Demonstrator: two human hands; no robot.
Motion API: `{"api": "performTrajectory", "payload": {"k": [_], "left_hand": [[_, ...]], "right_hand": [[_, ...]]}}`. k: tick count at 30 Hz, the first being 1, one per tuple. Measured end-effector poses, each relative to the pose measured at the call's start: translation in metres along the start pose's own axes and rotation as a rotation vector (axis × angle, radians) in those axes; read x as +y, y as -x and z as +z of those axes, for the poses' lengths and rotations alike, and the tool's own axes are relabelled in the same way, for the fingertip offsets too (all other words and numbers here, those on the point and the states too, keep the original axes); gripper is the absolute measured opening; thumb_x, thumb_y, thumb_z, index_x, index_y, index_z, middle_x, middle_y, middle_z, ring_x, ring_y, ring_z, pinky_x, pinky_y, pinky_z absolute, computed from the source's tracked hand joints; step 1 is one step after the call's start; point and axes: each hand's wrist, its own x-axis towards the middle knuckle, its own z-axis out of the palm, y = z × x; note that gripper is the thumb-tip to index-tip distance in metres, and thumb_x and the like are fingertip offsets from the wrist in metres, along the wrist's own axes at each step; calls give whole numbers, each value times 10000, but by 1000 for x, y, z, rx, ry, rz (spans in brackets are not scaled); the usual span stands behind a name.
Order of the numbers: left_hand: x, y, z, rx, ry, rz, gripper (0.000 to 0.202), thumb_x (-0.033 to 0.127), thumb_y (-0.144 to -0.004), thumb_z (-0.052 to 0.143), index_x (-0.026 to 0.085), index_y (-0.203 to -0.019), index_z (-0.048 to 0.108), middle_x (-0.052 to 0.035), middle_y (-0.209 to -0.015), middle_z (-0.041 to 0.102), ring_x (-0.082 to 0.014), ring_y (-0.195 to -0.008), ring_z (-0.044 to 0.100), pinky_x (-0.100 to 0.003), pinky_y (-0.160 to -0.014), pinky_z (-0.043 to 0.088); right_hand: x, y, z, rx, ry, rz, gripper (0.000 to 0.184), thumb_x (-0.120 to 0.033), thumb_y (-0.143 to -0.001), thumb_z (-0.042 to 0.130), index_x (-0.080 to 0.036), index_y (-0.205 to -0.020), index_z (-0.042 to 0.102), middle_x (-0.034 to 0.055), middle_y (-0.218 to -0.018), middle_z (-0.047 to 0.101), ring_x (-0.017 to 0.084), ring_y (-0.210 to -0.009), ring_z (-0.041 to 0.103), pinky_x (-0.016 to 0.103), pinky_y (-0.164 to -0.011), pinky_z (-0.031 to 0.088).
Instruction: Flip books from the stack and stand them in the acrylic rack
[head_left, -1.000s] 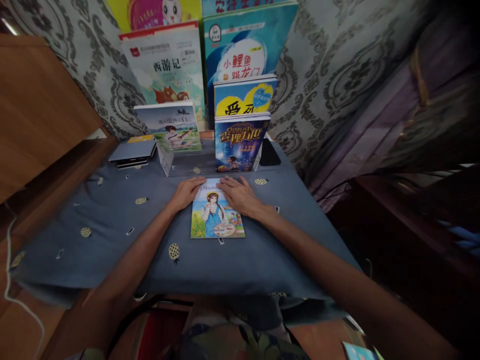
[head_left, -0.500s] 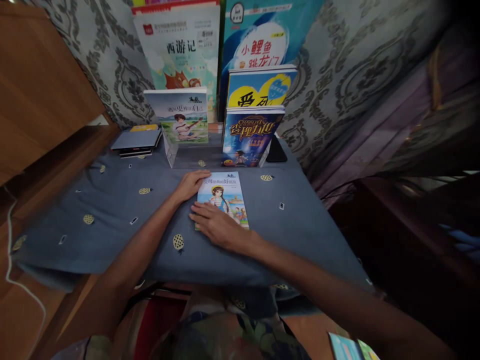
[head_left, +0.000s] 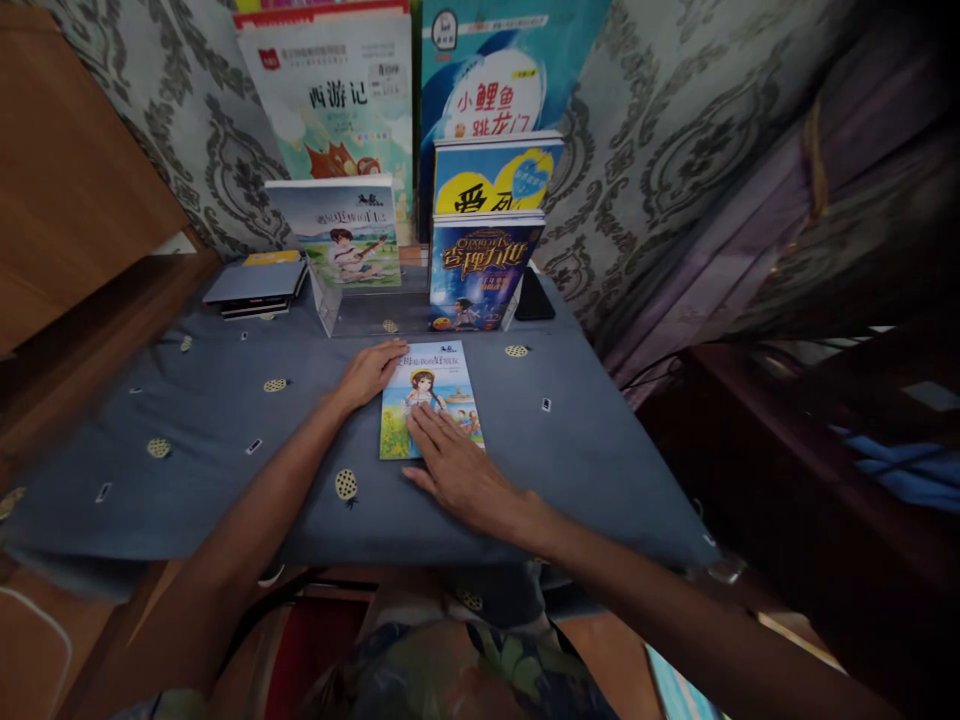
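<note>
Both grips open, flat: left hand stays at the picture book's far corner; right hand has slid to its near edge.

Counted: 1 flat picture book; 3 upright books; 2 large leaning books; 1 stack of thin volumes; 1 dark phone-like slab; 2 hands: left hand, right hand.

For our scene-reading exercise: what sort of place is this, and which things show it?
Likely a home reading corner: children's books stand against a patterned wall, above a blue tablecloth.
</note>
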Motion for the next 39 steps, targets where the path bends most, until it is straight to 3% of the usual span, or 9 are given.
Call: {"api": "performTrajectory", "payload": {"k": [5, 9, 15, 21, 26, 31, 34, 39], "left_hand": [[2, 0, -1, 1, 3, -6, 377, 206, -939, 455, 166, -1230, 692, -89, -1357, 661, -232, -1309, 590, -453, -1154, 436], [2, 1, 0, -4, -12, -6, 387, 188, -931, 453, 166, -1238, 686, -89, -1363, 657, -229, -1313, 586, -460, -1155, 436], [1, 1, 1, -1, -17, 2, 388, 180, -935, 448, 153, -1244, 681, -99, -1355, 661, -226, -1307, 591, -462, -1158, 428], [0, 0, 1, -6, -21, 11, 400, 181, -928, 446, 153, -1252, 680, -102, -1365, 655, -226, -1305, 592, -462, -1158, 425], [4, 2, 1, -46, -73, -6, 431, 216, -962, 402, 149, -1318, 634, -111, -1420, 612, -220, -1364, 536, -445, -1173, 393], [20, 13, -2, -242, -209, -64, 543, 365, -1015, 362, 172, -1521, 402, -122, -1623, 333, -264, -1535, 244, -554, -1224, 209], [28, 18, -4, -322, -239, -93, 607, 459, -1027, 328, 190, -1570, 303, -124, -1657, 235, -274, -1557, 151, -562, -1228, 152], [37, 21, -1, -279, -241, -140, 605, 488, -1032, 308, 204, -1566, 321, -124, -1658, 244, -278, -1557, 153, -543, -1227, 170]], "right_hand": [[18, 19, -6, 22, -12, 72, 641, -460, -1033, 400, -166, -1587, 265, 177, -1615, 342, 298, -1530, 222, 570, -1229, 284], [31, 16, -13, -6, -15, 110, 628, -463, -1044, 341, -120, -1569, 305, 203, -1617, 324, 304, -1536, 200, 569, -1229, 268], [73, -24, -17, -45, 2, 161, 648, -496, -1037, 323, -106, -1554, 337, 202, -1618, 322, 315, -1527, 229, 549, -1230, 256], [107, -72, -15, -48, 91, 255, 677, -478, -1029, 323, -4, -1508, 381, 245, -1609, 309, 326, -1527, 227, 507, -1235, 244], [107, -79, -14, 3, 130, 295, 614, -398, -1032, 310, -20, -1508, 398, 203, -1613, 330, 301, -1524, 248, 473, -1234, 259], [99, -77, -16, -5, 153, 335, 587, -333, -1024, 329, -10, -1511, 389, 201, -1617, 318, 293, -1520, 263, 462, -1225, 279], [98, -78, -16, 16, 174, 323, 573, -327, -1023, 336, -16, -1499, 412, 203, -1601, 352, 290, -1514, 282, 461, -1219, 291], [97, -75, -15, 38, 205, 333, 569, -332, -1024, 321, -11, -1479, 436, 216, -1586, 376, 301, -1505, 301, 471, -1204, 310]]}}
